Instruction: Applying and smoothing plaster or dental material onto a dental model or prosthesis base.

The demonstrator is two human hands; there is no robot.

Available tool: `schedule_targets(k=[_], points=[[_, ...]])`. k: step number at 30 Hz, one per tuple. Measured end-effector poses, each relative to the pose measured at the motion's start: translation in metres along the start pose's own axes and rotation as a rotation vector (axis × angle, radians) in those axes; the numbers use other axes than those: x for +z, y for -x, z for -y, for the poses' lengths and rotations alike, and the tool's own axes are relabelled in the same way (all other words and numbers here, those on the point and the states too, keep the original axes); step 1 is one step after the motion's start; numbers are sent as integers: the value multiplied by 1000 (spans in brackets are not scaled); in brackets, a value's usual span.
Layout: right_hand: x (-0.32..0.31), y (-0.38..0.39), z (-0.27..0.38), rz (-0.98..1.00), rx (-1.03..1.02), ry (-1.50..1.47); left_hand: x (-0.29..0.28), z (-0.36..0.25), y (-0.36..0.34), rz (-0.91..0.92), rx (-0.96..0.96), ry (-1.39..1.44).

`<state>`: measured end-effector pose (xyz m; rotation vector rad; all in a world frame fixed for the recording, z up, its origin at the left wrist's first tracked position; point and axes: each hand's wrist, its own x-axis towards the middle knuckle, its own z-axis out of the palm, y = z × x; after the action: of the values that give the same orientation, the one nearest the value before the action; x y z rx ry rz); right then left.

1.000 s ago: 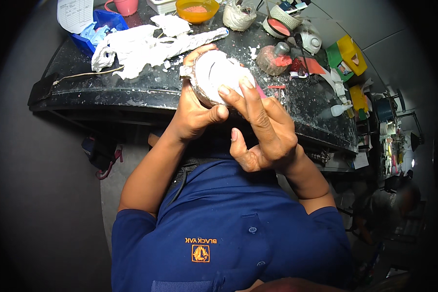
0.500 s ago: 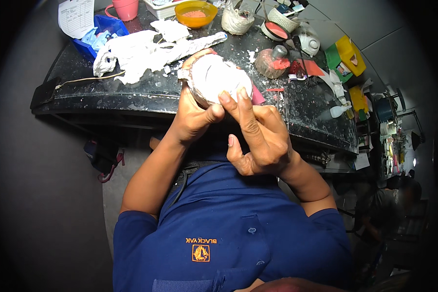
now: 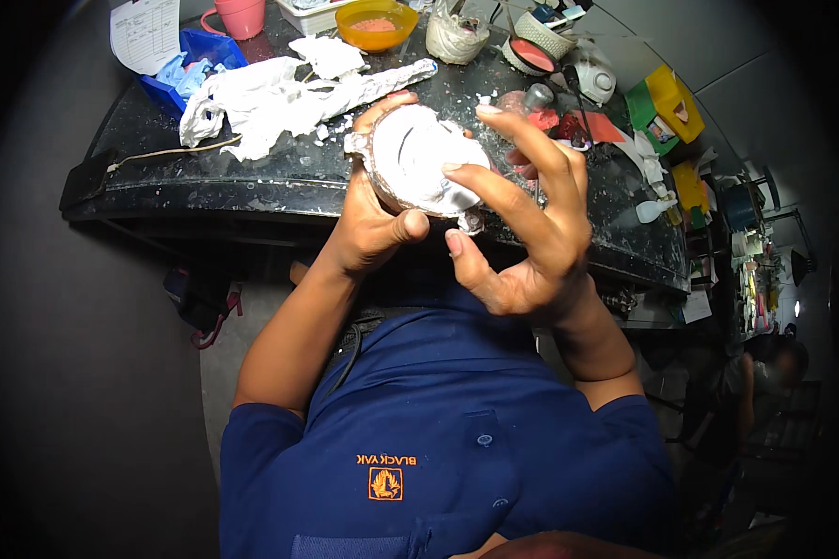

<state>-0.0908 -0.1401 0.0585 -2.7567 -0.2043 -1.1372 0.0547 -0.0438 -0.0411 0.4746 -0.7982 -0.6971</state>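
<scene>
My left hand (image 3: 371,219) grips a round, mottled metal ring mould (image 3: 376,177) filled with white paste (image 3: 412,147), with a dark curved line in its surface. My right hand (image 3: 541,224) has its fingers apart: the index fingertip is on or just above the white surface, another finger is raised beside it, and the thumb is near the mould's lower rim. Crumpled white material (image 3: 242,107) lies on the black bench (image 3: 149,191) to the left, and a brownish mould with pink material (image 3: 543,119) sits behind my right fingers.
Around the back are a blue tray (image 3: 219,51), pink mug (image 3: 242,19), orange bowl (image 3: 376,23), white-wrapped pot (image 3: 457,37) and rimmed pots (image 3: 531,51). Yellow-green bins (image 3: 667,102) and a white squeeze bottle (image 3: 653,210) are at the right. Another person (image 3: 755,382) is at the far lower right.
My right fingers have spread and lifted from their bunched position on the white surface, uncovering a knob at the mould's lower rim. My left hand still holds the mould.
</scene>
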Motion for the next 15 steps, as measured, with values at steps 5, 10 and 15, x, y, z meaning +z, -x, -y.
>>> schedule_targets(k=[5, 10, 15], points=[[8, -4, -3, 15, -51, -41, 1, -2, 2, 31, -69, 10], [14, 0, -2, 29, -28, -82, 0, 0, -2, 33, 19, -37], [21, 3, -5, 2, -52, -76, 1, 0, 2, 20, -14, -72]])
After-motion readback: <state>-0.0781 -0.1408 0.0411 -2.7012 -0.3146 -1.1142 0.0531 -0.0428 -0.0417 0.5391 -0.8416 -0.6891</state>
